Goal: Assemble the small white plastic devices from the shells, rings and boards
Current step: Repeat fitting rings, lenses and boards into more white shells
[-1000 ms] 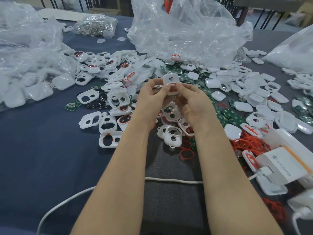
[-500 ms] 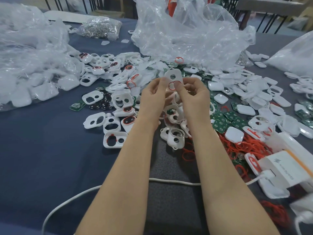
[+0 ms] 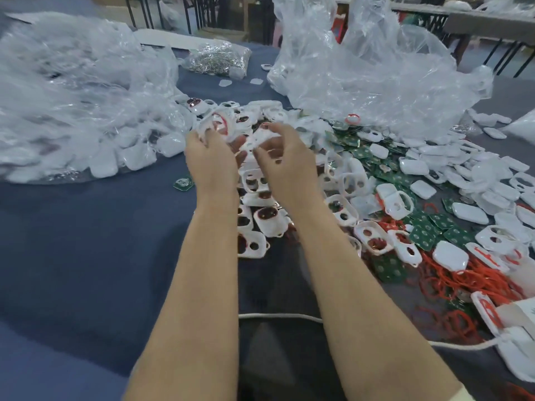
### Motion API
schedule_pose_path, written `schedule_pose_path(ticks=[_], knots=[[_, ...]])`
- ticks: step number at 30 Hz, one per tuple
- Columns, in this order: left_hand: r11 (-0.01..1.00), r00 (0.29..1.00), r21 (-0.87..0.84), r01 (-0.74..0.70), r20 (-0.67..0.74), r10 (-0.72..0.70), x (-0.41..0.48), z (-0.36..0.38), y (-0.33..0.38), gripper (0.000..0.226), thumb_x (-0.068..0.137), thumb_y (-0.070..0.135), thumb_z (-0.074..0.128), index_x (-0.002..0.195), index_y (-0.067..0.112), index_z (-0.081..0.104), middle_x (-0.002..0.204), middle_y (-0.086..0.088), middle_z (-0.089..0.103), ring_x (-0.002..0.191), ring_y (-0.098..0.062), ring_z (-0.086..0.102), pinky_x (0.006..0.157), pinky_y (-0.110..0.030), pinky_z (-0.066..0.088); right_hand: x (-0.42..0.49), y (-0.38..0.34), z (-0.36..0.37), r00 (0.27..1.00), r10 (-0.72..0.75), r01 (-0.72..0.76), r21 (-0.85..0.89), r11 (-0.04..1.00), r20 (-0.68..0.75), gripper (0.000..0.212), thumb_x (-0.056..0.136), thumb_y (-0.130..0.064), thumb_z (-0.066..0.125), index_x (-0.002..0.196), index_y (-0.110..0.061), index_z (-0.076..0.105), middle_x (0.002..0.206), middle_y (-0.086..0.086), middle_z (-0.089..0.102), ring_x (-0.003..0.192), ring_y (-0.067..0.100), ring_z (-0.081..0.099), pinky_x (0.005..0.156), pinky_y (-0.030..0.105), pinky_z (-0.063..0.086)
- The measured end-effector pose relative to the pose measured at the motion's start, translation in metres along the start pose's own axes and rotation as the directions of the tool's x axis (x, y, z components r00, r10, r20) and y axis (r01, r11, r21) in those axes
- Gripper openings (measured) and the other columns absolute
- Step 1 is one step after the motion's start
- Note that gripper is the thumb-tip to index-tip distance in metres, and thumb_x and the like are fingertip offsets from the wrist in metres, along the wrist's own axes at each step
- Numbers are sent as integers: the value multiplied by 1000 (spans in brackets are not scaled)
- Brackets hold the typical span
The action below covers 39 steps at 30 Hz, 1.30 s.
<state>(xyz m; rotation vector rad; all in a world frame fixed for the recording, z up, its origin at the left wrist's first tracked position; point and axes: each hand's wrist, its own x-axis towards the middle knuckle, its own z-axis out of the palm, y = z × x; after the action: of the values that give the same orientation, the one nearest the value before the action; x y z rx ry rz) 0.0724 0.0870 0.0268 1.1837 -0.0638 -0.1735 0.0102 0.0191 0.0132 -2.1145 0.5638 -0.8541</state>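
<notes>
Left of the clear bag (image 3: pixel 376 82), one shell's ring looks seated.
The left hand (image 3: pixel 212 160) pinches the white shell (image 3: pixel 208 125), red ring (image 3: pixel 223 123) in it; the right hand (image 3: pixel 282 160), nearer the bag, is curled, its hold too blurred to tell. The next move probably calls for a board.

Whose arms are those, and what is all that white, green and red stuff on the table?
Those are a person's two bare arms; there is no machine. The picture comes from a camera worn on their head, looking down at the hands. The left hand grips a white shell fitted with a red ring. The right hand has curled fingers beside it; blur hides whether it holds anything. On the blue table lie more white shells, green boards, loose red rings and big clear bags.
</notes>
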Motion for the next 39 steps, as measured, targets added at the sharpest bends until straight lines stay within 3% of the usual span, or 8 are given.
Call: schedule_pose_path(ticks=[4,8,12,15,20,25,29,39], knots=[[970,987,-227,85,-117,-114,18,-23,3,28,98,5,33,119,6,52,106,-9,59,64,-7,62,55,-19,50,4,-7,47,957,-3,179,-581,794,290,32,91,-28,57,122,-22,62,122,3,60,118,27,49,98,40,36],[959,976,-240,150,-118,-182,20,-28,5,23,98,14,40,108,9,60,98,-6,63,66,-8,61,54,-19,50,3,-7,65,956,44,174,-684,709,289,29,90,-16,49,114,-23,64,119,4,58,118,28,45,101,45,28],[960,976,-206,189,-70,-207,18,-21,3,28,102,31,38,87,17,57,78,1,70,65,-8,63,54,-19,50,5,-7,52,990,-10,87,-544,835,142,22,97,-22,45,104,-19,66,104,2,67,105,24,56,102,40,32],[973,981,-123,196,25,-194,10,-12,-3,28,102,25,40,83,15,57,74,-1,70,60,-8,63,55,-20,51,5,-7,17,998,44,-46,-71,996,-35,18,99,-21,48,101,-12,63,92,3,69,85,20,66,79,31,52],[990,963,98,101,242,-122,-17,17,-19,24,101,13,45,83,11,60,81,-2,65,64,-6,67,63,-18,54,0,16,-51,941,336,-241,613,752,-43,17,96,-1,51,90,-15,61,79,5,66,60,9,66,64,20,56],[944,930,324,-57,362,-68,-45,51,-36,17,97,13,52,96,2,65,99,-23,67,85,-24,64,89,-46,54,-12,43,-82,921,366,-213,612,762,-134,14,90,2,60,94,-11,61,89,8,67,72,13,68,69,20,54],[926,928,363,-106,371,-39,-56,62,-48,21,95,13,55,114,8,64,105,-9,69,100,-22,65,94,-42,52,-19,58,-94,920,344,-197,539,819,-186,20,89,0,61,89,-20,66,75,-2,67,64,9,65,67,23,56],[951,916,304,-47,393,-81,-57,63,-67,14,94,6,57,93,19,51,97,-13,68,90,-25,68,86,-43,57,-25,61,-88,909,284,-161,371,914,-304,16,87,-5,62,86,-21,62,82,-3,65,66,6,62,70,24,56]])
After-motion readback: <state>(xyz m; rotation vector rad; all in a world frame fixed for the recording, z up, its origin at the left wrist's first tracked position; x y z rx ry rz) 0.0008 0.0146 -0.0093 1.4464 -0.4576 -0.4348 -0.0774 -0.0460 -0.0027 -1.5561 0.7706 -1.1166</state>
